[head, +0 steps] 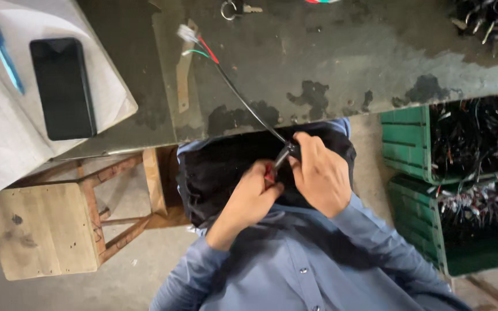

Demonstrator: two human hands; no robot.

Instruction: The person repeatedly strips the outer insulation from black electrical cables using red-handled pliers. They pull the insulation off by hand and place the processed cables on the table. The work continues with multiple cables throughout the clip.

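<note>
Black cable (249, 106) pinched in closed right hand (318, 173), left hand (252, 198) fisted around red-handled tool (270, 171) just beside it.

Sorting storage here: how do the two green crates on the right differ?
The upper green crate holds mostly black cables; the lower green crate holds cables with pale, whitish ends. The upper crate sits against the workbench, the lower one nearer the person. Both are green plastic and hold cable bundles.
</note>
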